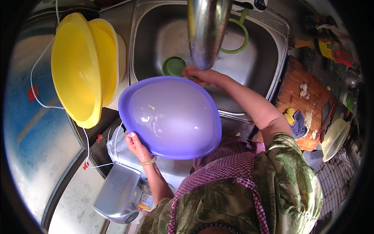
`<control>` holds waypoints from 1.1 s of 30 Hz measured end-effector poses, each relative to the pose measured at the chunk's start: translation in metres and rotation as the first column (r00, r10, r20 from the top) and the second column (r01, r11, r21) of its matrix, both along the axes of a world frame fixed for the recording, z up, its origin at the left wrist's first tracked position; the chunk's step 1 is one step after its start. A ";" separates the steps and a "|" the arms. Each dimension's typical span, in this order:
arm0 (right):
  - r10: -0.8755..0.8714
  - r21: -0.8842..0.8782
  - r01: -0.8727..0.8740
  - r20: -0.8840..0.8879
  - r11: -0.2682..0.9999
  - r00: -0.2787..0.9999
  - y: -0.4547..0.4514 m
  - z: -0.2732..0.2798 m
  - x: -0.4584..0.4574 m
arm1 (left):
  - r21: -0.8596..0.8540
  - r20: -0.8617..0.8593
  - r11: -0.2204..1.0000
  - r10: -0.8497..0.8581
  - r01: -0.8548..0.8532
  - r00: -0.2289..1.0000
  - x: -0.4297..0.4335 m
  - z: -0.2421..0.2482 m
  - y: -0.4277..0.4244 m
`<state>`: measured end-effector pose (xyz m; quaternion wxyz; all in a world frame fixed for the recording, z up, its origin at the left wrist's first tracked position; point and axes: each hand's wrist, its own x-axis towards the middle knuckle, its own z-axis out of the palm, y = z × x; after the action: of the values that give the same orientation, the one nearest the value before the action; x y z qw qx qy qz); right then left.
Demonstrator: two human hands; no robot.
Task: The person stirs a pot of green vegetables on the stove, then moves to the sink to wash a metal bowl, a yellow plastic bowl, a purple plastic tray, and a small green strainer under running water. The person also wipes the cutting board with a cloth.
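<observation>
A purple plastic basin (pixel 172 117) is tilted in front of me, over the near edge of the steel sink (pixel 163 32). Its pale inner area shines with bright reflections. My left hand (pixel 137 147) grips the basin's lower left rim, thumb on top. Just beyond the far rim, my right hand (pixel 201 76) is blurred and partly covered by the basin; whether it holds anything is hidden. A round green plastic piece (pixel 174 66) lies in the sink right beside those fingers. Above the right hand hangs a thick metal faucet spout (pixel 208 35).
Yellow basins (pixel 77 73) stand on edge left of the sink. A green ring with a handle (pixel 245 38) is in the sink. On the right, a wooden cutting board (pixel 304 87) holds garlic cloves (pixel 304 90) and cloths (pixel 298 124). A silver appliance (pixel 118 191) sits lower left.
</observation>
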<state>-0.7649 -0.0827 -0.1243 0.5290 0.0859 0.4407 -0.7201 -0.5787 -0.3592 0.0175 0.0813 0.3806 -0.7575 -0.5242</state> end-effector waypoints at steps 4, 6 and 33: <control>0.277 0.369 0.295 -0.910 0.881 0.310 -0.055 -0.024 -0.021 | -0.003 0.000 1.000 -0.017 0.017 1.000 -0.006 0.002 0.003; 0.538 0.496 0.294 -0.839 0.817 -0.081 -0.064 -0.047 -0.016 | 0.012 -0.003 0.999 -0.034 0.034 0.999 -0.009 0.002 0.001; 0.415 0.559 0.347 -0.813 0.753 0.409 -0.011 -0.105 0.058 | -0.013 0.044 0.998 -0.059 0.060 0.997 0.005 0.008 0.008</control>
<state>-0.7066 -0.0934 -0.2290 0.1500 -0.1498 0.8779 -0.4294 -0.5733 -0.3508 0.0252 0.0518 0.3685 -0.7738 -0.5125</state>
